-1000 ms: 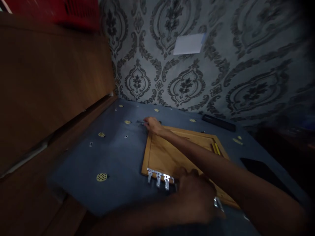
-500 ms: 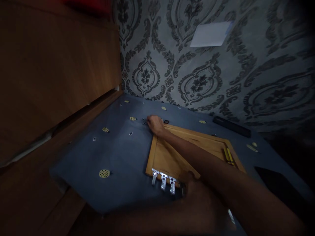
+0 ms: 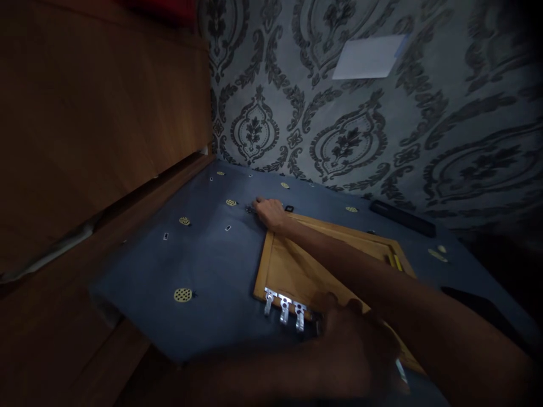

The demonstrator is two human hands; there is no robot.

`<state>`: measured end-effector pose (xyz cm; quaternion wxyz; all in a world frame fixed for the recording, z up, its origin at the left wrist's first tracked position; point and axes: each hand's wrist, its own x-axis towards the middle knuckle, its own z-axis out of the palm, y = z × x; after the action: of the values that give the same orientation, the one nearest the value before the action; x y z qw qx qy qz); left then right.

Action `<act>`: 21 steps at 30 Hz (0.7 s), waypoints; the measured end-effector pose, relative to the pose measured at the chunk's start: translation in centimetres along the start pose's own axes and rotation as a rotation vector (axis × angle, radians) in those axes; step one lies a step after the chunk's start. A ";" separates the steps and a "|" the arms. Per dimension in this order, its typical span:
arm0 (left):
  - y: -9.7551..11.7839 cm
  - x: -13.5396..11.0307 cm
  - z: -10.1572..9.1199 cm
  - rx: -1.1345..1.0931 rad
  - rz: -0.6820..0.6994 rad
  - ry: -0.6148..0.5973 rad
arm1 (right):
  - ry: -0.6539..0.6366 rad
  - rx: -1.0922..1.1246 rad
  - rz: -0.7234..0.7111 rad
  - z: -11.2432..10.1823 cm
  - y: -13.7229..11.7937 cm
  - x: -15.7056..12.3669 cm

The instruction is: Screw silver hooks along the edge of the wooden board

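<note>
A framed wooden panel [image 3: 292,268] lies on the blue patterned sheet. Along its near edge sits a metal hook rail [image 3: 285,308] with several shiny hooks hanging over the side. My left hand [image 3: 354,345], dark and blurred, is closed over the rail's right part and the panel edge, hiding both there. A shiny metal end [image 3: 402,370] shows beyond its fingers. My right arm crosses above the panel. At the panel's far left corner my right hand [image 3: 270,213] is closed, fingertips down by small metal pieces [image 3: 249,209]; what they pinch is hidden.
A yellow-handled tool [image 3: 395,262] rests on the panel's right side. A small black square item [image 3: 289,208] lies behind the panel. To the right are a long black case [image 3: 403,218] and a flat dark object [image 3: 475,308]. A wooden cabinet [image 3: 106,102] borders the left, a papered wall [image 3: 292,113] the back.
The view has shifted slightly. My right fingertips have drawn closer together around the small metal pieces. My left hand stays at the hook rail.
</note>
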<state>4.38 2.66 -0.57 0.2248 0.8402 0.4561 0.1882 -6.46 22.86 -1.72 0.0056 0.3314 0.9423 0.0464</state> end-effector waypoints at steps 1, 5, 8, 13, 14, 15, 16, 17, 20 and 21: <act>0.1 -0.1 -0.1 -0.003 -0.008 -0.001 | 0.003 0.009 0.006 0.0 0.0 0.1; 0.2 -0.1 0.2 0.018 -0.016 0.016 | 0.024 0.075 0.071 0.2 0.1 0.4; 0.1 0.2 0.5 0.054 0.010 0.018 | 0.013 0.152 0.111 0.4 0.5 0.9; 0.0 0.4 0.8 0.077 -0.006 0.011 | 0.003 0.255 0.133 0.7 1.2 1.6; -0.1 0.5 0.9 0.077 -0.009 0.018 | 0.013 0.267 0.142 0.8 1.4 1.7; -0.1 0.5 1.1 0.075 -0.008 0.025 | 0.025 0.277 0.155 0.8 1.6 1.7; -0.2 0.6 1.2 0.072 -0.006 0.031 | 0.037 0.285 0.171 0.8 1.8 1.7; -0.2 0.6 1.3 0.070 -0.006 0.037 | 0.048 0.292 0.188 0.8 2.1 1.6; -0.2 0.6 1.2 0.060 -0.006 0.015 | 0.067 0.306 0.237 0.8 2.9 1.4; -0.1 0.6 0.9 0.055 -0.007 0.000 | 0.067 0.310 0.249 0.8 3.1 1.4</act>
<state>5.07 3.00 -1.35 0.2023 0.8445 0.4642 0.1746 -5.62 26.17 -2.16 -0.0825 0.4406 0.8896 -0.0877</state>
